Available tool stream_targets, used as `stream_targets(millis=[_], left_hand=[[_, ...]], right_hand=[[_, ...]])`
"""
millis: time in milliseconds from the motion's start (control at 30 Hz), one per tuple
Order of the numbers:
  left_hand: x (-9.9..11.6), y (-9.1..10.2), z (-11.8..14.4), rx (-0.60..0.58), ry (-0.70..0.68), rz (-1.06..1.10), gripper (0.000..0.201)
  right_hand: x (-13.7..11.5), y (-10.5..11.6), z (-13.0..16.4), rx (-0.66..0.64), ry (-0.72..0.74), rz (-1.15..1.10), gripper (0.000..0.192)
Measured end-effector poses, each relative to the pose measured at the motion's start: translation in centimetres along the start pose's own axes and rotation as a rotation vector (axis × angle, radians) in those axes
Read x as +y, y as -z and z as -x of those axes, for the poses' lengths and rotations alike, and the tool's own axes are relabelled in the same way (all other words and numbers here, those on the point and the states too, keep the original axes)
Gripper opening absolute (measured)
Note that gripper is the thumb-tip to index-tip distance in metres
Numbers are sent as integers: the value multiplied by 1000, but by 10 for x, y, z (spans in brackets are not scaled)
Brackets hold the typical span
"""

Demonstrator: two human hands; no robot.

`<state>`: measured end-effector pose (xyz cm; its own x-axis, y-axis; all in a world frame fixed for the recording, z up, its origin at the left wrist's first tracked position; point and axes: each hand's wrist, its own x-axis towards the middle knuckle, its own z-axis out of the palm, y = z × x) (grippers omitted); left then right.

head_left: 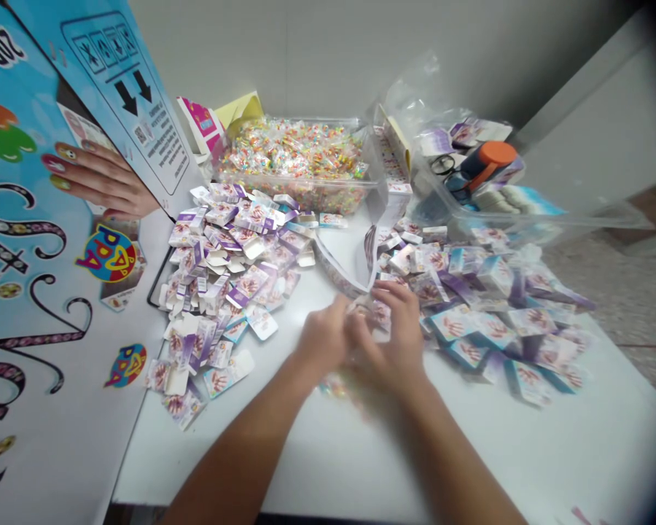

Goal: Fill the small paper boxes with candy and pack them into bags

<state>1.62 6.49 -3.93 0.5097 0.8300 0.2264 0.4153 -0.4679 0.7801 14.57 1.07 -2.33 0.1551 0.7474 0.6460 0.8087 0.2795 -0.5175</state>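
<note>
Left hand (325,334), right hand (398,348) bunched close together; too blurry, cannot tell what they hold. Long strip (337,275) at 12 o'clock from them, curving toward 11, low bend nearer right hand.

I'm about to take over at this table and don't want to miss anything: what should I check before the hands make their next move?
1. Grip of left hand and right hand: cannot tell; they meet mid-table, blurred.
2. Clear tub stocked with colourful packets: ok.
3. Left box pile, every flap shut: not ok; several are open.
4. Right box pile apart from the left one: ok.
5. Coloured bits below the hands, bagged or loose: cannot tell.
</note>
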Motion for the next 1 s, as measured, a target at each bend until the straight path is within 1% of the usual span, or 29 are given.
stream_targets(millis=[33, 100, 167, 233, 333, 400, 533, 633, 767, 867, 933, 1000], left_hand=[[0, 2, -1, 15, 61, 31, 18], [-2, 4, -4, 51, 157, 74, 23], [-6, 7, -6, 70, 211, 129, 25], [-8, 8, -7, 49, 220, 180, 28], [-10, 8, -6, -32, 158, 155, 30], [-10, 6, -5, -70, 92, 89, 31], [-9, 5, -4, -61, -11, 28, 39], [-7, 6, -4, -51, -60, 76, 40], [-7, 6, -5, -48, -108, 101, 39], [-11, 4, -5, -58, -107, 70, 37], [-13, 4, -5, -56, -52, 60, 29], [-12, 5, -6, -49, 20, 77, 21]], right_hand=[[0, -1, 0, 6, 30, 24, 45], [-2, -2, -1, -60, 64, 37, 37], [-5, -2, -2, -142, 35, -2, 37], [-7, -2, -3, -192, -24, -69, 35], [-5, 2, -6, -216, -154, -200, 18], [-1, 7, -8, -271, -230, -298, 9], [6, 19, -14, -470, -236, -400, 19], [7, 23, -17, -533, -257, -440, 25], [8, 21, -18, -532, -362, -546, 25], [9, 15, -15, -497, -374, -505, 22], [8, 8, -12, -416, -362, -447, 21], [5, 2, -8, -295, -365, -397, 18]])
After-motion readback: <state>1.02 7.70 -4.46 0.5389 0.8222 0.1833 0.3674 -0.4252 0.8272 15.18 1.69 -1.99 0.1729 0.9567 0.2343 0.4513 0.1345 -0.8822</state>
